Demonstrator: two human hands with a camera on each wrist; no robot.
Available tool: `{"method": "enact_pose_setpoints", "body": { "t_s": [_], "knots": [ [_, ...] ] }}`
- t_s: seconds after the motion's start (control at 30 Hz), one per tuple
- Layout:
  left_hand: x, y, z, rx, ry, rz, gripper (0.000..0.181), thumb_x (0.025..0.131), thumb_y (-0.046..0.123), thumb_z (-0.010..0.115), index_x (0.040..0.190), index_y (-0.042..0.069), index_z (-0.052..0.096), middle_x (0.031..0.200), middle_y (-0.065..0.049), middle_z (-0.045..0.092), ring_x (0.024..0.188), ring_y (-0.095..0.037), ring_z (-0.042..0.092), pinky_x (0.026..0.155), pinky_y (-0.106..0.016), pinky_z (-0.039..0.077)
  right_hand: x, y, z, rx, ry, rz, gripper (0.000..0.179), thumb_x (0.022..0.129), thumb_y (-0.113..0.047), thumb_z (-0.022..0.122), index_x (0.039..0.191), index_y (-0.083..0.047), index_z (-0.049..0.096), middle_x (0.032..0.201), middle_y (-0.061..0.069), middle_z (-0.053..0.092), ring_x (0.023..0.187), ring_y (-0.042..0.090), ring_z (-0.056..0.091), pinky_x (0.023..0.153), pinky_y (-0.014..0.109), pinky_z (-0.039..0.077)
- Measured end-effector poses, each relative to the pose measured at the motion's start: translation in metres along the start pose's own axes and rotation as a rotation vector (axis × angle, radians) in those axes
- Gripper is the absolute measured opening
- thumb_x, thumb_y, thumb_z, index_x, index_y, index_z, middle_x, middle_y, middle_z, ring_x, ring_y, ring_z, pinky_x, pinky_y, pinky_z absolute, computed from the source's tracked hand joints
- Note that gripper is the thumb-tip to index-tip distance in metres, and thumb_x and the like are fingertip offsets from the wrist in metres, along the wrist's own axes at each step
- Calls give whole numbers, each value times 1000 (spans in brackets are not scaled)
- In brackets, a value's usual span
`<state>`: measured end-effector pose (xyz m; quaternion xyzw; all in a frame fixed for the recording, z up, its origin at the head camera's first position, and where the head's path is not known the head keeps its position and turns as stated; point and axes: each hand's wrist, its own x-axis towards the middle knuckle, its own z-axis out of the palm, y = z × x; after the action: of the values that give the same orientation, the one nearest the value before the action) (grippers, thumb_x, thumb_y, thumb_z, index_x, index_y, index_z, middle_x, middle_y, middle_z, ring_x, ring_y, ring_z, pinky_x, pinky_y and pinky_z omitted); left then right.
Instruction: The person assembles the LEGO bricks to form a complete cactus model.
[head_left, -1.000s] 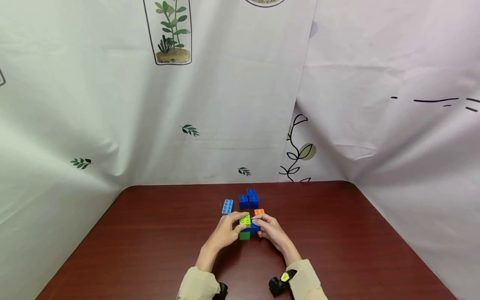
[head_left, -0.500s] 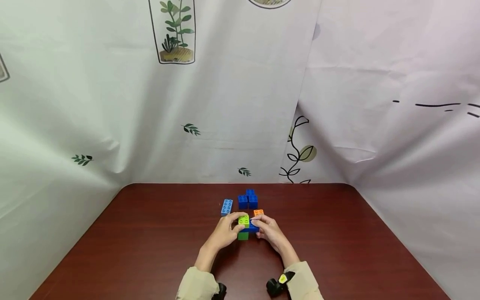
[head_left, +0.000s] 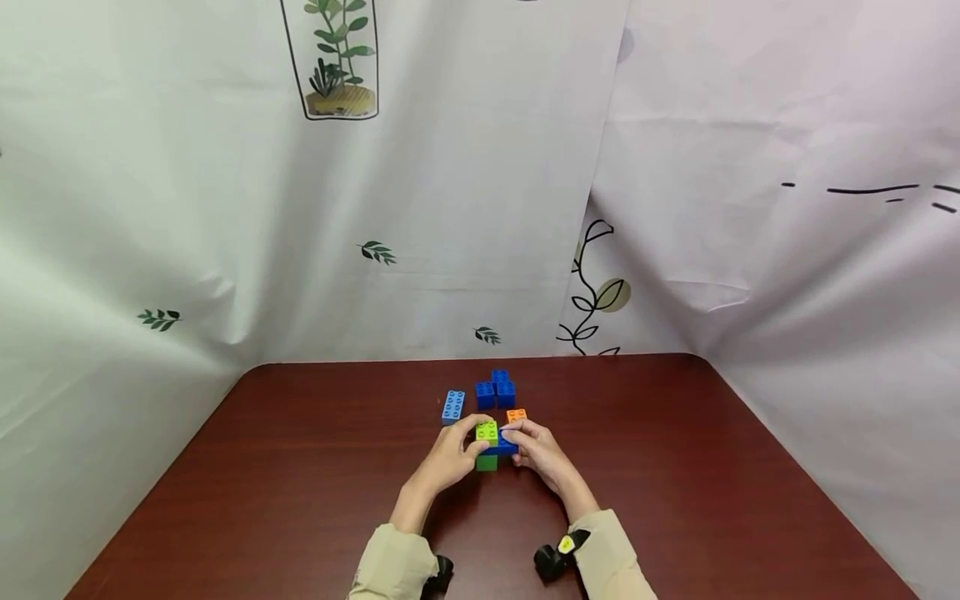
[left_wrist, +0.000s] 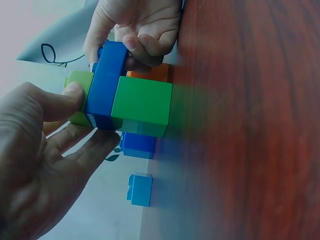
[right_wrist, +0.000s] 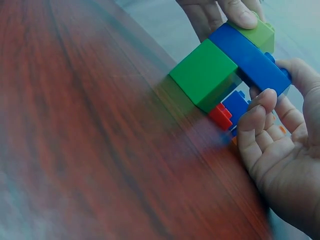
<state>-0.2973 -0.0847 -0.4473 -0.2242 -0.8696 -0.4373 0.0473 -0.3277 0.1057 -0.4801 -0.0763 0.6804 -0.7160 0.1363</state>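
A green block (left_wrist: 142, 105) forms the bottom of a small stack on the table. Across its top lies a long blue brick (right_wrist: 250, 59), which overhangs on the right. A lime brick (head_left: 487, 432) sits on the blue brick's left end. My left hand (head_left: 447, 454) grips the lime brick between thumb and fingers, with fingers also by the blue brick in the left wrist view. The overhanging blue end is pinched by my right hand (head_left: 546, 457), thumb above and fingers beneath.
Just behind the stack stands an orange brick (head_left: 516, 415). Several dark blue bricks (head_left: 496, 390) are grouped further back, a light blue brick (head_left: 453, 406) left of them. A red brick (right_wrist: 220, 116) shows low in the right wrist view. White printed cloth hangs behind the table (head_left: 315, 467).
Both hands keep the same hold on the stack. Only the head view shifts slightly.
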Motion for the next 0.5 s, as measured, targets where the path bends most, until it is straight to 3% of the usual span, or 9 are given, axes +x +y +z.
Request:
{"method": "enact_pose_setpoints", "body": {
  "t_s": [0.1,0.23,0.37,0.5],
  "knots": [
    [-1,-1,-1,-32,1,-28,30,97,7,57,127,5,57,111,-14,65,80,-14,54,72,-24,49,1,-1,1,0,1,13,13,95,-20,61,102,-9,64,85,-5,56,58,4,49,60,19,46],
    [-5,-3,0,-59,15,-40,31,97,7,57,127,5,57,116,-16,65,80,-14,54,71,-22,47,-1,-1,3,-4,-20,16,16,96,-21,60,105,-8,63,84,-6,57,58,4,49,61,19,47],
    [-6,-5,2,-61,25,-32,32,97,6,56,129,2,55,122,-18,63,84,-18,56,73,-24,49,0,0,2,-7,-30,11,18,96,-22,60,106,-8,63,87,-6,58,59,4,49,62,19,47],
    [-4,-6,0,-124,-4,-50,33,99,12,55,130,2,52,123,-20,61,93,-23,60,78,-30,53,1,0,0,-6,-16,6,15,95,-21,60,103,-9,62,89,-4,58,58,5,49,62,21,47]
  ]
}}
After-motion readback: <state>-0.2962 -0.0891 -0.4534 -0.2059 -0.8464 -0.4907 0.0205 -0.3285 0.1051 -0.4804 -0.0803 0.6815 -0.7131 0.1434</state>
